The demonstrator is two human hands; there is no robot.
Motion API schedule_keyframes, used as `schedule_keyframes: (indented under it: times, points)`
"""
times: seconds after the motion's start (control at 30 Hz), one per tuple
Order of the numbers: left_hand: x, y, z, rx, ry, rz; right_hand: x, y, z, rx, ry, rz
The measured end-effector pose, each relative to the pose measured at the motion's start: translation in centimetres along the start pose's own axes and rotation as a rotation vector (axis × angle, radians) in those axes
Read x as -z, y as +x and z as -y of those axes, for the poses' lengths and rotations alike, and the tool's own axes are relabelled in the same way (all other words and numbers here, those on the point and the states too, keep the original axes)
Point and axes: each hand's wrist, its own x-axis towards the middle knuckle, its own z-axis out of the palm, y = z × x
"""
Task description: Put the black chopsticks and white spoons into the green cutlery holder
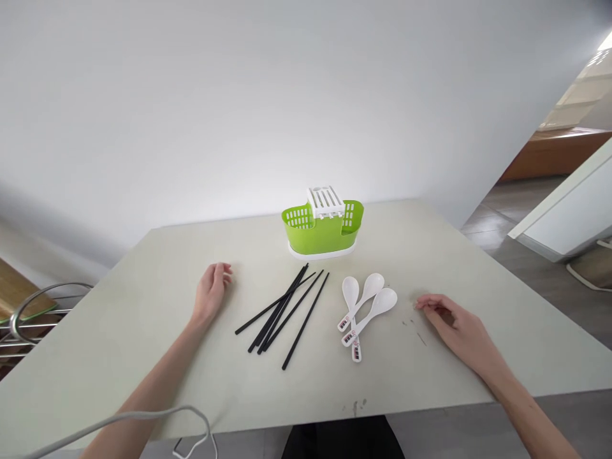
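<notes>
My left hand (211, 292) rests on the table (119, 306) with its fingers loosely curled and nothing in them. To its right lie several black chopsticks (306, 320), some crossing each other. Three white spoons (367, 318) with printed labels on their handles overlap beside the chopsticks. My right hand (456, 328) lies to the right of the spoons, apart from them; its fingers are relaxed and bent, with a gap inside and no object visible. Behind the utensils stands a green basket (322, 236) with a white slotted top piece (326, 201) and a white base.
A pale wall (215, 108) rises behind the table. At the left edge is a metal wire rack (36, 325) with a wooden board (19, 293). A grey cable (138, 415) crosses over my left forearm. A white cabinet (568, 210) stands on the floor at the right.
</notes>
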Motion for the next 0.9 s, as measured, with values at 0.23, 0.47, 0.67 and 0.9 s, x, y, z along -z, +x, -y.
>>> schedule_keyframes:
  times: [0.23, 0.47, 0.67, 0.9]
  points:
    - [1.1, -0.9, 1.1, 0.104, -0.133, 0.027, -0.3, 3.4, 1.6, -0.076, 0.082, 0.015]
    - [1.0, -1.1, 1.0, 0.094, -0.108, 0.075, -2.3, 9.2, 5.7, 0.165, -0.012, -0.047]
    - [1.3, -1.5, 0.9, 0.079, -0.034, 0.098, -4.3, 11.7, 10.7, 0.514, -0.248, -0.005]
    - [1.4, -1.7, 0.5, 0.077, -0.012, 0.114, -7.0, 12.5, 11.5, 0.562, -0.522, 0.031]
